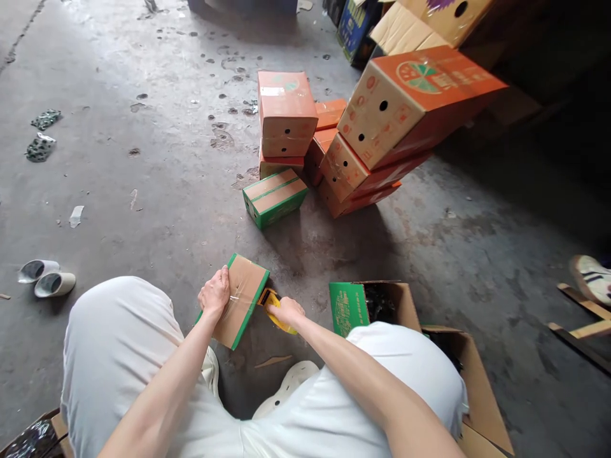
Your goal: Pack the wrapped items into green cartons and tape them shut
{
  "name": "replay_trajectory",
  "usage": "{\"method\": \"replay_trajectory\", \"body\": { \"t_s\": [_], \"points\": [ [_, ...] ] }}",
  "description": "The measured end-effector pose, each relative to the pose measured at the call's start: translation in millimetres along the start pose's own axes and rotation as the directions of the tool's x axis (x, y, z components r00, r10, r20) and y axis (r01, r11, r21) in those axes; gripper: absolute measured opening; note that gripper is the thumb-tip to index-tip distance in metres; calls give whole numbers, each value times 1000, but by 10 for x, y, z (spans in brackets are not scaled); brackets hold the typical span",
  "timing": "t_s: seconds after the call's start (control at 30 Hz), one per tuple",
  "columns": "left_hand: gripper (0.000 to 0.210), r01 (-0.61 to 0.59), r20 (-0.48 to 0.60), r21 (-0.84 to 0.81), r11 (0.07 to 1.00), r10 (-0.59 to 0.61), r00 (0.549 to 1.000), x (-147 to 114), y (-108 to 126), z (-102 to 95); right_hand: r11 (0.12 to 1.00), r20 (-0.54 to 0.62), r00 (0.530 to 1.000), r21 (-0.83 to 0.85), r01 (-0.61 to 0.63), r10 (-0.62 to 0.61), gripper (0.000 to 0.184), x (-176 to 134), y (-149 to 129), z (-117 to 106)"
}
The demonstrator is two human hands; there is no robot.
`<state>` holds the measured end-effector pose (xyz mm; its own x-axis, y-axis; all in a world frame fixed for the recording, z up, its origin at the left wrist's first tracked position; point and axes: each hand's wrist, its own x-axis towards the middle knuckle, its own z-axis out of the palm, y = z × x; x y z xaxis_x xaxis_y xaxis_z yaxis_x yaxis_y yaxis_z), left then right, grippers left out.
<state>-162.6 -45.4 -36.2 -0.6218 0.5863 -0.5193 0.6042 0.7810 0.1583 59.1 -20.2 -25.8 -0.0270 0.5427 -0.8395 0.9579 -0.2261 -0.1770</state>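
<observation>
Between our white-clad knees (128, 331), our left hand (213, 294) grips the left side of a green-edged brown box (245, 286), fingers curled against it, the box tilted above the floor (157, 229). Our right fingers (292, 306) are closed round a yellow tape dispenser (286, 326) at the box's right edge. Rightward sits an open green box (348, 305). Farther off we see a taped green box (279, 191), then stacked orange boxes (289, 98).

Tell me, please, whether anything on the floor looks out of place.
Yes: to the left, two hollow tubes lie on their sides, with a white scrap and two speckled pieces beyond. They look like stray litter, scattered apart from the box in the left hand.
</observation>
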Motion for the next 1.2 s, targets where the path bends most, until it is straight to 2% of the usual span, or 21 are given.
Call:
{"method": "replay_trajectory", "body": {
  "t_s": [0.07, 0.2, 0.37, 0.43, 0.5, 0.53, 0.6, 0.67, 0.8, 0.93, 1.0, 1.03, 1.07, 1.1, 1.17, 1.2],
  "points": [
    [68, -9, 16, -8, 1000, 9, 1000, -7, 7, -14, 999, -43, 998, 15, -37, 37, 44, 13, 71, -7],
    [68, -7, 20, -31, 999, 8, 1000, -42, 36, -43, 996, -34, 997, 59, -74, 76, 40, -16, 174, -85],
    [62, -17, 7, -63, 998, 17, 1000, -72, 63, -80, 986, 34, 999, 166, -4, -2, 35, -135, 29, -133],
    [61, -20, 12, -71, 997, 21, 1000, -68, 56, -88, 971, 132, 989, 235, 38, -71, 37, -210, -106, -21],
    [63, -30, 15, -78, 997, 32, 999, -53, 40, -85, 928, 260, 957, 373, 25, -130, 48, -281, -249, 186],
    [64, -37, 19, -79, 996, 38, 999, -43, 31, -80, 880, 317, 937, 475, -20, -149, 60, -307, -314, 309],
    [65, -52, 25, -81, 995, 54, 998, -27, 15, -63, 755, 355, 924, 643, -129, -144, 83, -329, -412, 541],
    [66, -65, 33, -82, 995, 68, 997, -29, 7, -40, 646, 338, 932, 742, -181, -128, 94, -311, -453, 697],
    [64, -118, 53, -78, 990, 122, 991, -112, 33, -40, 541, 270, 948, 829, -140, -167, 90, -226, -385, 769],
    [64, -160, 28, -66, 985, 162, 986, -203, 122, -231, 536, 206, 953, 842, -58, -221, 80, -180, -410, 729],
    [62, -178, -55, -82, 981, 173, 983, -211, 174, -389, 554, 142, 955, 832, 28, -260, 74, -182, -572, 668],
    [60, -200, -141, -98, 975, 186, 972, -207, 195, -467, 554, 92, 948, 827, 98, -305, 69, -190, -692, 619],
    [60, -236, -244, -112, 965, 203, 948, -197, 209, -536, 542, 28, 932, 819, 186, -362, 61, -201, -831, 559],
    [60, -274, -339, -124, 954, 219, 915, -183, 214, -593, 508, -34, 895, 813, 284, -446, 52, -215, -978, 489],
    [57, -344, -451, -147, 928, 247, 858, -142, 195, -662, 391, -156, 769, 788, 476, -620, 38, -246, -1249, 334],
    [54, -360, -469, -168, 918, 247, 848, -115, 170, -675, 355, -191, 715, 765, 538, -673, 34, -260, -1348, 254]
  ]
}}
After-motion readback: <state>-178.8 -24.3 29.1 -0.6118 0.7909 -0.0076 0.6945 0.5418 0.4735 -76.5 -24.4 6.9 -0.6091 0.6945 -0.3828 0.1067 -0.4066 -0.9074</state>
